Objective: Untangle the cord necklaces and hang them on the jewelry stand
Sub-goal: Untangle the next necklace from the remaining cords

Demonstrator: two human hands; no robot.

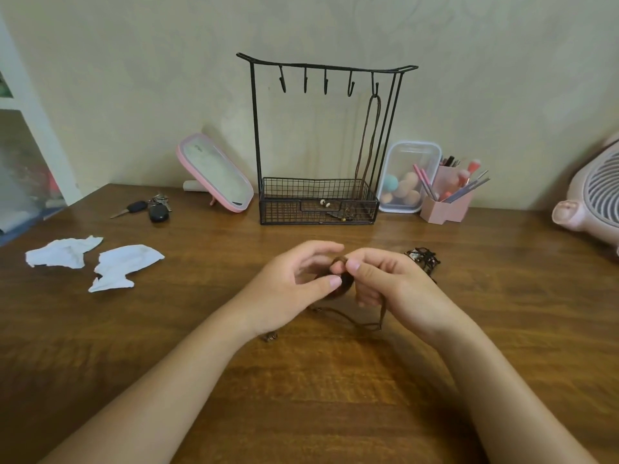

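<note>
Above the middle of the wooden table, my left hand (294,283) and my right hand (385,283) meet on a brown cord necklace (365,324). Both pinch its bunched cord and dark pendant between thumb and fingers. A loop of the cord trails down onto the table below my hands. A dark tangle of more cord necklaces (423,259) lies just behind my right hand. The black wire jewelry stand (321,135) stands at the back against the wall. One brown cord necklace (366,139) hangs from its rightmost hook, its end in the basket base.
Two crumpled white tissues (97,259) lie at the left. Keys (150,207) and a pink mirror (214,172) sit left of the stand. A clear box of sponges (407,177) and a pink brush holder (447,195) stand right of it. A pink fan (593,199) is at the far right.
</note>
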